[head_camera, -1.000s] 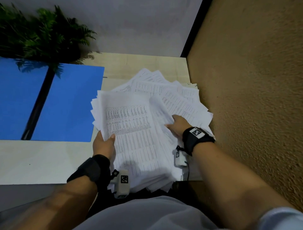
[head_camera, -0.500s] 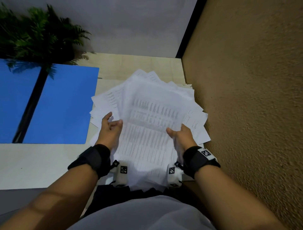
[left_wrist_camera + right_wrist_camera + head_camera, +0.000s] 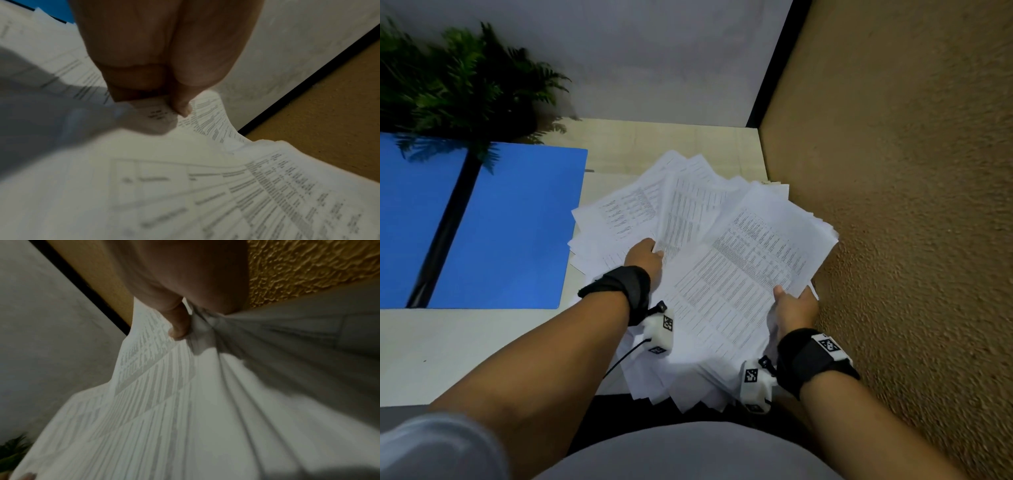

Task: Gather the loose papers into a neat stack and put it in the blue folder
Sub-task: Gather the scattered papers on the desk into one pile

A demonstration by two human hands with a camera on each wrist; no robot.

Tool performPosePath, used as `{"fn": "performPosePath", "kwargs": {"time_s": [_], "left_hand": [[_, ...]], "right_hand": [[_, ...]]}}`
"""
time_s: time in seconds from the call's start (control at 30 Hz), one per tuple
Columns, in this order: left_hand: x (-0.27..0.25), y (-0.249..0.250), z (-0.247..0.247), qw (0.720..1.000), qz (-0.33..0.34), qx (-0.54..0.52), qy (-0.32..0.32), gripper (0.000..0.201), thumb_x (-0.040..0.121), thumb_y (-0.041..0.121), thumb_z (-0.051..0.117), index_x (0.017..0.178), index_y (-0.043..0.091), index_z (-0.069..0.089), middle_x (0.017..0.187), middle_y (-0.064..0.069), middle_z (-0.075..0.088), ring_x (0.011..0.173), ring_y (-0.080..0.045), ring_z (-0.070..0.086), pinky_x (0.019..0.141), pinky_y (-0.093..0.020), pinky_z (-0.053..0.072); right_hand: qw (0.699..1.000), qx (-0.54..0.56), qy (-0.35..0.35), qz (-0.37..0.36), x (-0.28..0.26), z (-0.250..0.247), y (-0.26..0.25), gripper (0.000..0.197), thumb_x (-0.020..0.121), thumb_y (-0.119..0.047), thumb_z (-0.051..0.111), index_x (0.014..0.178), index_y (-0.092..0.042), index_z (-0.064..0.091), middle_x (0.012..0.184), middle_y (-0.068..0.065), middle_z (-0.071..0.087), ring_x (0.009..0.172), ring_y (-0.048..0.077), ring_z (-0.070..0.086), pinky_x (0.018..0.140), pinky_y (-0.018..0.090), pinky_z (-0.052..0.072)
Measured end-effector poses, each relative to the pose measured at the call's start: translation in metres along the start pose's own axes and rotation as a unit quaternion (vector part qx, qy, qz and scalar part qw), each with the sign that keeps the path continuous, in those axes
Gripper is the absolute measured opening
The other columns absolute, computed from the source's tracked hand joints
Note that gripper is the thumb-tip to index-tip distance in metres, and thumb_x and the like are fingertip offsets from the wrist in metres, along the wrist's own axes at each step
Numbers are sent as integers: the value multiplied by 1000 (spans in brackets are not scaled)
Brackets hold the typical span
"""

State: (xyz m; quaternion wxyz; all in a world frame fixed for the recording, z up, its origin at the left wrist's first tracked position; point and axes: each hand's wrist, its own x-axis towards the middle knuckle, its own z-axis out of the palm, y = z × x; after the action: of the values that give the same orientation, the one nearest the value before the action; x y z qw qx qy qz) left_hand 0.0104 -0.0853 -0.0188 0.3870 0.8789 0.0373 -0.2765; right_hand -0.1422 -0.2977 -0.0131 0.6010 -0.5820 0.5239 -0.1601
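Observation:
A fanned heap of printed white papers (image 3: 709, 246) covers the right end of the pale desk (image 3: 465, 346), hard against the brown wall. My left hand (image 3: 645, 253) reaches into the heap's left middle and pinches sheets between thumb and fingers (image 3: 180, 104). My right hand (image 3: 792, 306) grips the right near edge of the top bundle (image 3: 756, 260), thumb (image 3: 179, 326) on top, fingers hidden underneath. The open blue folder (image 3: 510, 226) lies flat on the desk to the left, its dark spine (image 3: 445, 229) running diagonally.
A green fern (image 3: 458, 78) stands at the back left, overhanging the folder. A rough brown wall (image 3: 911, 205) bounds the desk on the right and a grey wall (image 3: 654, 58) behind. Some sheets overhang the desk's near edge (image 3: 688, 394).
The top bundle has swung clockwise toward the right wall. My left hand has reached forward into the heap. My right hand has shifted right along the bundle's edge.

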Motion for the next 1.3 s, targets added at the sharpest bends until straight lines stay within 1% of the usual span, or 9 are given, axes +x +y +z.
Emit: {"fn": "performPosePath", "kwargs": {"time_s": [0.3, 0.4, 0.5, 0.67, 0.8, 0.97, 1.1, 1.2, 1.3], "left_hand": [[-19, -21, -1, 995, -40, 41, -76, 26, 85, -7, 42, 67, 13, 41, 68, -6, 43, 62, -19, 40, 53, -25, 29], [-33, -10, 4, 999, -42, -18, -26, 19, 102, 14, 39, 109, 7, 55, 107, -14, 61, 90, -28, 54, 69, -30, 39], [-47, 0, 13, 990, -79, -118, -1, 54, 105, 43, 25, 141, 6, 41, 141, -14, 49, 129, -31, 47, 99, -33, 35], [-62, -2, 25, 985, -35, -135, -98, 60, 95, 42, 57, 143, 11, 41, 141, -5, 51, 123, -25, 53, 97, -31, 43], [-55, -11, 19, 987, -30, -157, -21, 37, 94, 11, 61, 130, 7, 56, 122, -13, 65, 109, -29, 62, 88, -32, 48], [-58, -43, -18, 939, -69, -319, 106, 38, 97, 9, 53, 135, 7, 51, 128, -12, 62, 111, -29, 61, 99, -39, 49], [-68, -86, -56, 900, -79, -375, 209, 38, 97, 5, 50, 135, 10, 53, 121, -13, 63, 101, -27, 61, 91, -37, 49], [-72, -118, -74, 897, -115, -366, 220, 39, 98, 13, 52, 137, 14, 50, 123, -14, 62, 104, -30, 60, 94, -45, 48], [-75, -138, -72, 903, -158, -357, 178, 42, 101, 14, 50, 142, 15, 45, 126, -12, 59, 112, -32, 57, 102, -56, 43]], "right_hand": [[990, 54, -121, 47, 11, 3, -6, 44, 94, 3, 52, 133, -15, 56, 124, 3, 68, 111, 25, 66, 96, 47, 51], [993, 8, -104, 56, 13, 15, -7, 44, 95, -3, 54, 136, -20, 51, 131, 5, 62, 113, 26, 61, 100, 48, 48], [988, -30, -135, 70, 13, 23, -10, 48, 98, -9, 53, 144, -16, 41, 131, -3, 52, 113, 20, 51, 100, 32, 37], [974, -99, -193, 72, 15, 28, -14, 43, 98, -12, 54, 141, -12, 47, 130, 5, 59, 115, 26, 56, 106, 41, 41], [971, -68, -221, 58, 12, 23, -15, 42, 94, -22, 63, 134, -21, 53, 130, 0, 62, 116, 20, 59, 103, 40, 45], [981, -146, -116, -56, 9, 21, -18, 41, 97, -32, 56, 133, -16, 46, 123, -3, 49, 109, 13, 48, 90, 25, 37], [930, -312, -74, -179, 9, 33, -2, 60, 85, -33, 70, 136, -23, 40, 136, 3, 47, 126, 24, 48, 106, 46, 42], [945, -261, -48, -192, 12, 49, 1, 68, 83, -12, 72, 139, -23, 35, 137, 5, 45, 125, 25, 48, 105, 48, 43], [982, -82, -111, -127, 13, 59, 4, 67, 89, 10, 43, 141, -31, 36, 143, 3, 45, 126, 21, 50, 107, 41, 43]]}}
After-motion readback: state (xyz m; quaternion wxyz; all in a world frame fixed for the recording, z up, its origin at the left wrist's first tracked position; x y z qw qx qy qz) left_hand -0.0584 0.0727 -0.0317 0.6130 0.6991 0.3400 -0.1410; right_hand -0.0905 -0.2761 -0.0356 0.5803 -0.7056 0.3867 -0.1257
